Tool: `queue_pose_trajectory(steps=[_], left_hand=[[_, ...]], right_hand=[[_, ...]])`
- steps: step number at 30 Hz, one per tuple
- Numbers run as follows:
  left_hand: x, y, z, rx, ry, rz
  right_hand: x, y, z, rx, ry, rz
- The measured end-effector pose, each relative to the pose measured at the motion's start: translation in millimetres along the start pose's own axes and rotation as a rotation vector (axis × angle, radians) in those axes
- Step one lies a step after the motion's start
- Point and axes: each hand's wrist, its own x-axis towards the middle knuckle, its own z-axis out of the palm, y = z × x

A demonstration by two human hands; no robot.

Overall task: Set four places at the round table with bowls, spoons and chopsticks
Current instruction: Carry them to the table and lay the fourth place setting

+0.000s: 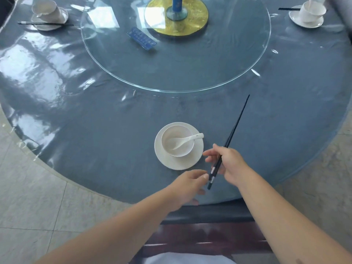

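**Black chopsticks held beside the near place setting**

Black chopsticks (pixel 231 134), a pair held together, slant up and to the right from the near edge of the round counter (pixel 95 130), tips pointing toward the glass turntable (pixel 190 73). The right hand (pixel 228 161) grips them near their lower end, fingers curled round the shafts, just to the right of the white saucer (pixel 179 161). The left hand (pixel 187 185) reaches in from below, fingers loosely extended, its fingertips at the banded butt ends of the chopsticks; whether it actually touches them cannot be told.

On the saucer stands a white bowl (pixel 178 141), upright, with a white spoon (pixel 187 141) lying in it, handle resting over the right rim. The counter is covered in blue-grey cloth under a shiny clear film.

Two more settings lie at the far side. At far left, a tilted bowl (pixel 47 10) sits on a saucer with a pair of chopsticks (pixel 45 23) laid across in front. At far right, another bowl (pixel 312 11) sits on its saucer, with chopsticks (pixel 288 9) lying to its left.

On the turntable are a blue card (pixel 142 39) and a gold disc (pixel 196 21) bearing a blue stand (pixel 177 6). A dark wooden chair (pixel 205 239) stands at the near edge, on pale floor tiles (pixel 28 206).
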Motion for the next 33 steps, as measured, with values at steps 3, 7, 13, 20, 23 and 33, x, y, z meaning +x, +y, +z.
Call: queue_pose_trajectory(steps=[3,7,13,20,23,33], left_hand=[[8.3,1.9,8.9,-0.253,-0.093,-0.065],[12.6,-1.8,8.2,-0.248,-0.115,-0.089],[16.0,-10.7,3.1,-0.312,-0.180,-0.145],[29.6,-31.4,-0.4,-0.490,-0.027,-0.197],[35.5,-38.1,-2.8,-0.599,0.050,-0.206],[46.6,-51.6,-1.9,-0.764,0.185,-0.195]], right_hand=[[-4.6,6.6,7.7,-0.108,-0.011,-0.009],[-8.7,14.1,8.3,-0.175,0.002,0.003],[-1.9,24.0,6.1,-0.022,0.048,0.026],[15.5,31.1,9.0,-0.148,0.071,-0.020],[19.2,36.1,16.6,-0.226,-0.019,-0.021],[23.9,46.1,26.3,-0.264,-0.002,0.031]])
